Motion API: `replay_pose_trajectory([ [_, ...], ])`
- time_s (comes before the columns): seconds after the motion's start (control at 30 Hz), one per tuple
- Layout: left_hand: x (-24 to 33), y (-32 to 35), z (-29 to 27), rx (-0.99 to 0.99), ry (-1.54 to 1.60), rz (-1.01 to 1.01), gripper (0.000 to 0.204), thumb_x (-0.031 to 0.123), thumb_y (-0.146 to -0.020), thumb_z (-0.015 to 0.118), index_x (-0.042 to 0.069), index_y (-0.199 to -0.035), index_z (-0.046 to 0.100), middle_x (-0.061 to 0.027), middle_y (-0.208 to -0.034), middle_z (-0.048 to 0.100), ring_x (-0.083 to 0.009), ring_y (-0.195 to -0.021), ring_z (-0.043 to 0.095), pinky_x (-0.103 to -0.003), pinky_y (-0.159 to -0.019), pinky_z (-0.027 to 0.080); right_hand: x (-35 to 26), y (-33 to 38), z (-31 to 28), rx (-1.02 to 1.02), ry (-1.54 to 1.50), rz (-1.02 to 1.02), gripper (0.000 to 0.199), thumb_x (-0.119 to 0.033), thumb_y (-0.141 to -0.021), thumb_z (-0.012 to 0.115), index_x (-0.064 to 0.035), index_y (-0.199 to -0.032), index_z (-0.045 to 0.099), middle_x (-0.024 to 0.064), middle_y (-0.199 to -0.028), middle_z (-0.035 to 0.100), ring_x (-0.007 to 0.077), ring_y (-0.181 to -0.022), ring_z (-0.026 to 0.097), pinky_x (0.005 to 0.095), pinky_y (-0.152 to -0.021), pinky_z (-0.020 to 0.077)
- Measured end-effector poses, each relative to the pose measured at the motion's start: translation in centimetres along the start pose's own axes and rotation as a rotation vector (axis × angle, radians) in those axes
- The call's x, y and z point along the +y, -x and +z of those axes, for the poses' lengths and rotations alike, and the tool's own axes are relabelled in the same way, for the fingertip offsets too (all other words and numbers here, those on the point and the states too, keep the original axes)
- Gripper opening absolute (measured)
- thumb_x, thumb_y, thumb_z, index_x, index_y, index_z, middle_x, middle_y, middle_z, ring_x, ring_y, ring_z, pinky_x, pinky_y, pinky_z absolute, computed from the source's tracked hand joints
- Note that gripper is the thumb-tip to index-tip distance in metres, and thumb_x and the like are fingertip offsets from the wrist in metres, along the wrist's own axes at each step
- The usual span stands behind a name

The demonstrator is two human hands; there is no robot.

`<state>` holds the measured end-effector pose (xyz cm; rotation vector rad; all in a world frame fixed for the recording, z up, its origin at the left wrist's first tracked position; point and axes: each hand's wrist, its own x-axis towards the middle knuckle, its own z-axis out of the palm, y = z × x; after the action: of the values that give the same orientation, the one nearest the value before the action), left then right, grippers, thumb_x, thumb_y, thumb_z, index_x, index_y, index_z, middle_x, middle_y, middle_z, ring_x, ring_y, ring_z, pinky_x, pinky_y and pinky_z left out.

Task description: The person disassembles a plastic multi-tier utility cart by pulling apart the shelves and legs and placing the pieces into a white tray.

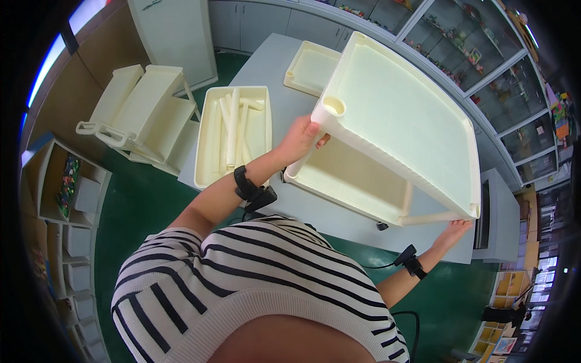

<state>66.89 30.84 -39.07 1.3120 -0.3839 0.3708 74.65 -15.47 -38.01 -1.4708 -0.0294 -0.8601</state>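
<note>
Striped shirt (260,260): fills the near side of the table (260,63); cut off by the lower edge.
Left hand (301,142): above the table, clasped round a corner of the cart (399,109), thumb outside; most fingers hidden behind the post there.
Right hand (451,235): over the table's near right end, fingertips against the cart's near right corner; the palm side is hidden, so I cannot tell whether it clenches or merely supports.
Wristbands (247,186): black, one on each forearm, on the table's near side.
Cart: cream, two-tiered, over the table's middle and right; its upper tray (417,130) covers much of the lower tray (351,172). How deep the posts (430,219) sit cannot be made out.
Bin (260,136): on the table's left part, holding overlapping tubes (232,130), partly covering each other.
Small tray (308,68): on the table's far side, its right part behind the upper tray.
Second cart (145,115): on the floor (139,199), left of the table.
Glass cabinet (466,42): beyond the table; contents too small to identify.
</note>
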Motion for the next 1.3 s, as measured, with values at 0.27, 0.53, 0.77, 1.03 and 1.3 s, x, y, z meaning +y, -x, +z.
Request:
replay_pose_trajectory([
  [0.27, 0.8, 0.1, -0.4, 0.176, 0.002, -0.104, 0.057, 0.053, -0.093, 0.037, 0.003, -0.073, 0.054, -0.0020, -0.061, 0.051, -0.0091, -0.055, 0.048, -0.024, -0.055, 0.041, 4.9, -5.4, -1.4, -0.279, -0.352, 0.292, 0.074, -0.059, -0.090, 0.035, -0.0067, -0.142, 0.024, 0.0117, -0.145, 0.028, 0.0279, -0.130, 0.031, 0.0415, -0.108, 0.0260],
  [0.53, 1.0, -0.1, -0.5, 0.203, -0.050, -0.032, 0.056, 0.053, -0.093, 0.038, 0.003, -0.071, 0.053, -0.0016, -0.058, 0.049, -0.0100, -0.054, 0.047, -0.024, -0.053, 0.040, 6.1, -3.9, -1.5, -0.403, -0.693, 0.235, 0.072, -0.040, -0.078, 0.067, -0.0052, -0.134, 0.037, 0.0129, -0.132, 0.045, 0.0279, -0.116, 0.047, 0.0424, -0.098, 0.0399],
  [0.77, 0.1, -0.1, -0.7, 0.233, 0.009, -0.013, 0.062, 0.059, -0.091, 0.038, 0.002, -0.071, 0.053, -0.0024, -0.059, 0.049, -0.0098, -0.054, 0.048, -0.024, -0.051, 0.040, 5.8, -3.7, -1.0, -0.511, -0.646, 0.164, 0.073, -0.044, -0.077, 0.068, -0.0018, -0.129, 0.040, 0.0108, -0.119, 0.051, 0.0174, -0.085, 0.048, 0.0288, -0.073, 0.0423],
  [1.03, 0.7, 0.1, 0.8, 0.214, -0.056, -0.050, 0.068, 0.066, -0.087, 0.038, 0.001, -0.072, 0.053, -0.0025, -0.058, 0.049, -0.0097, -0.054, 0.047, -0.024, -0.051, 0.040, 3.0, -3.1, 0.2, -0.460, -0.556, 0.215, 0.064, -0.061, -0.089, 0.035, -0.0038, -0.117, 0.043, 0.0013, -0.066, 0.038, 0.0097, -0.057, 0.035, 0.0235, -0.054, 0.0302],
  [1.3, -0.2, 0.7, 0.3, 0.169, -0.014, -0.043, 0.066, 0.063, -0.089, 0.037, 0.000, -0.076, 0.055, -0.0031, -0.064, 0.051, -0.0105, -0.056, 0.049, -0.025, -0.055, 0.041, 3.4, -3.8, 0.0, -0.473, -0.558, 0.241, 0.061, -0.059, -0.093, 0.028, -0.0079, -0.124, 0.041, 0.0034, -0.073, 0.045, 0.0094, -0.058, 0.037, 0.0237, -0.052, 0.0314],
])
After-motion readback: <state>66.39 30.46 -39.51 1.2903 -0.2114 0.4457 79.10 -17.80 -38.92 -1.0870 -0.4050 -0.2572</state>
